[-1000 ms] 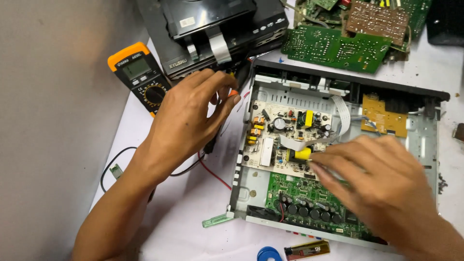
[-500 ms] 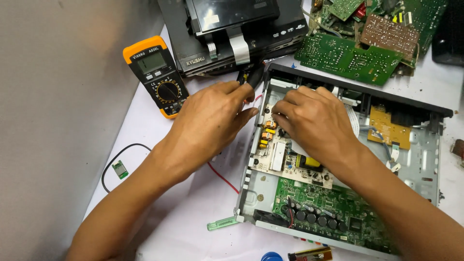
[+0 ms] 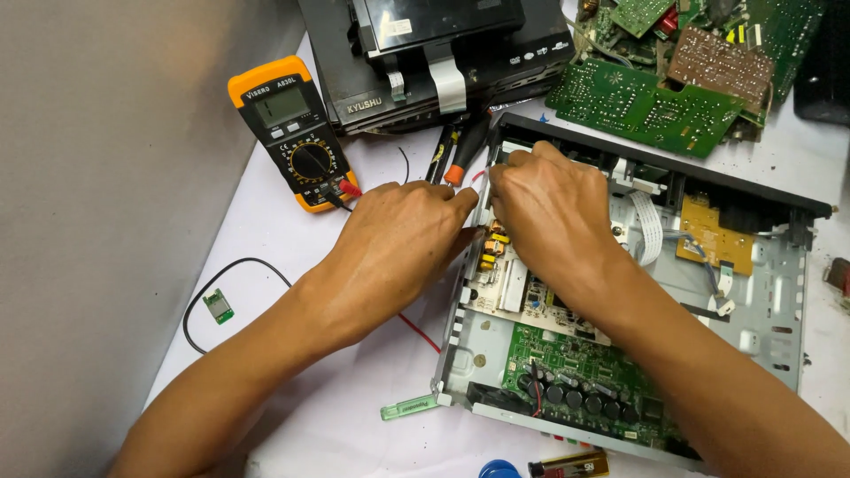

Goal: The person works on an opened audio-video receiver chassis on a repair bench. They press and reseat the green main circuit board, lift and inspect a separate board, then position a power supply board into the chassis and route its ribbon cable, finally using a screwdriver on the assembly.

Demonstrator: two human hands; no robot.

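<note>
An open metal chassis (image 3: 761,301) lies in front of me, holding a pale power board (image 3: 509,288) and a green board with black capacitors (image 3: 575,376). My left hand (image 3: 398,243) rests palm down at the chassis's left wall, fingertips curled toward the power board's edge. My right hand (image 3: 549,208) reaches in from the right, its bent fingers pressing on the far left corner of that board, almost touching the left hand. What either hand pinches is hidden. A red wire (image 3: 421,332) runs out from under my left wrist.
An orange and black multimeter (image 3: 297,133) lies to the left and a black disc player (image 3: 425,53) behind it. Two black-handled tools (image 3: 456,146) lie by the chassis corner. Loose green circuit boards (image 3: 655,97) are at the back right. A small green module on a black cable (image 3: 218,306) lies left, a battery (image 3: 567,465) at the front edge.
My right hand has moved from the near right of the chassis up to its far left corner, meeting the left hand. The left hand has shifted slightly toward the chassis wall.
</note>
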